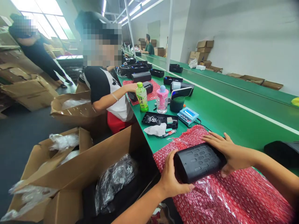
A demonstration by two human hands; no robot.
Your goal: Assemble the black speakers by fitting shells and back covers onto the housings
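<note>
**Firm Two-Handed Hold Taken on a Dark Case**

A long factory room was lit by strip lights, with cardboard cartons [202, 54] stacked along its far wall. A long green workbench [235, 119] ran through it, and a seated co-worker in a black-and-white T-shirt [105, 90] was seen at its edge, one hand beside a green-capped tea bottle [142, 98]. Nearest the camera, a rectangular black ventilated plastic case [199, 162] lay on a crinkled red bubble-wrap sheet [233, 199], at the bench's near end above an open cardboard box [112, 146].

The case was grasped at both narrow ends: the left hand [174, 175] was curled around one, and the right hand [230, 152] was spread against the other. Whether it had been lifted could not be told. It was judged stiff and fairly heavy, its smooth sides liable to slip, so its ends were considered the surest hold.
</note>
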